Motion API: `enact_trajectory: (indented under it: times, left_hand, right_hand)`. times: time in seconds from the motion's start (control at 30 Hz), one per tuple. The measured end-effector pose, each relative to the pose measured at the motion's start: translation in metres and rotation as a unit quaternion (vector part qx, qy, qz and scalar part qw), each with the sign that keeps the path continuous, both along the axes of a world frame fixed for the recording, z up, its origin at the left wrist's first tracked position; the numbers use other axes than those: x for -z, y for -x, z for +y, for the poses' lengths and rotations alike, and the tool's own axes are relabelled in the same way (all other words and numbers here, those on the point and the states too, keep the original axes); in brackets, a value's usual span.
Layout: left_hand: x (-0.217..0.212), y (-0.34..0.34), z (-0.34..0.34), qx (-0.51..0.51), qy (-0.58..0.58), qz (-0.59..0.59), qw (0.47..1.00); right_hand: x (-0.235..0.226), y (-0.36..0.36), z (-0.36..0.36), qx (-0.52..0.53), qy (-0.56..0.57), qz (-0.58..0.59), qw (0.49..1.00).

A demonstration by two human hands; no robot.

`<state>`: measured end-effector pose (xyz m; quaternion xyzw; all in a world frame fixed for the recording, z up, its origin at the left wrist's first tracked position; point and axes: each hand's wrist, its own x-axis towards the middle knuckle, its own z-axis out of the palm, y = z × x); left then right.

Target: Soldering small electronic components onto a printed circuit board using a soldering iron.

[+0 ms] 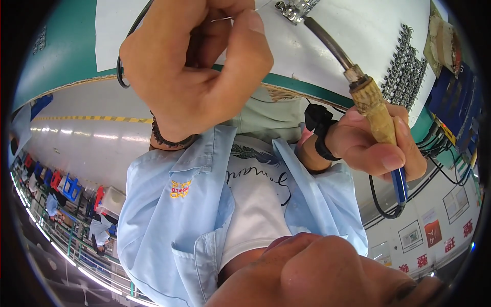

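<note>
My left hand (199, 69) is closed, its thumb and fingers pinching a thin silvery wire (221, 19) that looks like solder, above the bench. In my right hand (365, 146) is a soldering iron (376, 110) with a tape-wrapped grip and a blue rear end. Its dark metal shaft slants up and left. The tip comes up against a small cluster of shiny metal parts (294, 9) at the top edge; whether they touch, I cannot tell. Those parts lie on a white sheet (353, 20), partly cut off by the frame.
Rows of small metal parts (404, 71) lie on the sheet at the right. Beyond them are a plastic bag (444, 43), a blue object (455, 97) and tangled black cables (442, 148). The iron's cord (376, 204) loops below my right hand. A green bench top (61, 66) borders the sheet.
</note>
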<state>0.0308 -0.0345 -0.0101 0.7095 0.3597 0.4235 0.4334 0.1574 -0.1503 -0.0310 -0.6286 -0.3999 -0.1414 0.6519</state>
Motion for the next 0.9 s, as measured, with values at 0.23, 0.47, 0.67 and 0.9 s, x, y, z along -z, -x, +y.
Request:
enact_trajectory:
  times: [0.23,0.47,0.67,0.9]
  left_hand:
    - [0.008,0.007,0.009,0.032,-0.075,0.063,0.995]
    - [-0.014,0.004,0.010,0.047,-0.109,0.213,0.970]
    - [-0.022,-0.005,0.010,0.055,-0.118,0.279,0.951]
    - [-0.006,-0.002,0.012,0.043,-0.175,0.182,0.967]
  right_hand:
    - [-0.001,-0.006,-0.002,-0.001,-0.026,0.004,1.000]
    - [0.006,-0.008,-0.004,-0.024,-0.052,-0.019,0.998]
    - [0.008,-0.019,-0.017,-0.103,-0.025,-0.061,0.992]
    - [0.010,-0.015,-0.009,-0.031,-0.012,-0.081,0.996]
